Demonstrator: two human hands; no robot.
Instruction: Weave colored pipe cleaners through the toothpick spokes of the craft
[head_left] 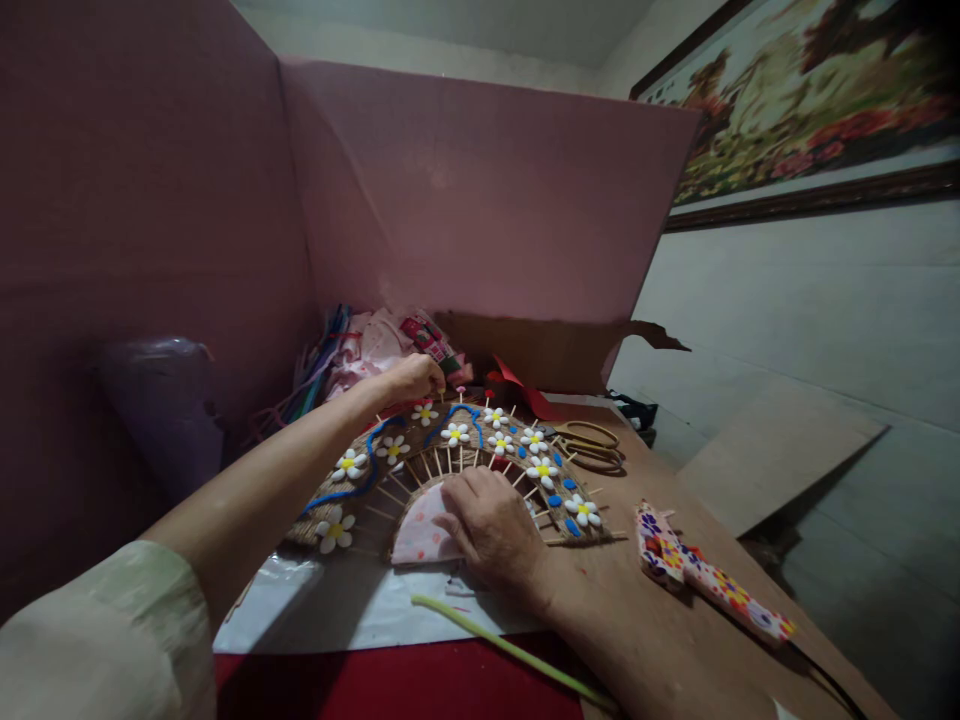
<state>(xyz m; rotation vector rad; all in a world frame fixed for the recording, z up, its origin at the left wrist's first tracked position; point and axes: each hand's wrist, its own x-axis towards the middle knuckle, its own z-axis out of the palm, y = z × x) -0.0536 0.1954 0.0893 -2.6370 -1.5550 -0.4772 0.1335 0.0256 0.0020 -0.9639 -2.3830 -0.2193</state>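
Observation:
A half-round handmade fan (409, 475) lies on the table, with thin wooden sticks, twine wrapping, white flowers with yellow centres, blue wavy strips and blue dots. My left hand (418, 377) is at the fan's top edge, its fingers pinched together over a small yellowish tip. What they hold is mostly hidden. My right hand (491, 520) lies over the pink patterned centre (424, 528) of the fan, fingers bent and holding it down. Small pink and red tips (461, 391) top the sticks to the right of my left hand.
Gold-handled scissors (589, 445) lie right of the fan. A flower-patterned glue gun (705, 575) with a black cord rests further right. Near me lie a green strip (510, 647) and a white sheet (300, 610). Pink cloth pieces (375, 345) are piled behind, before pink panels (480, 200).

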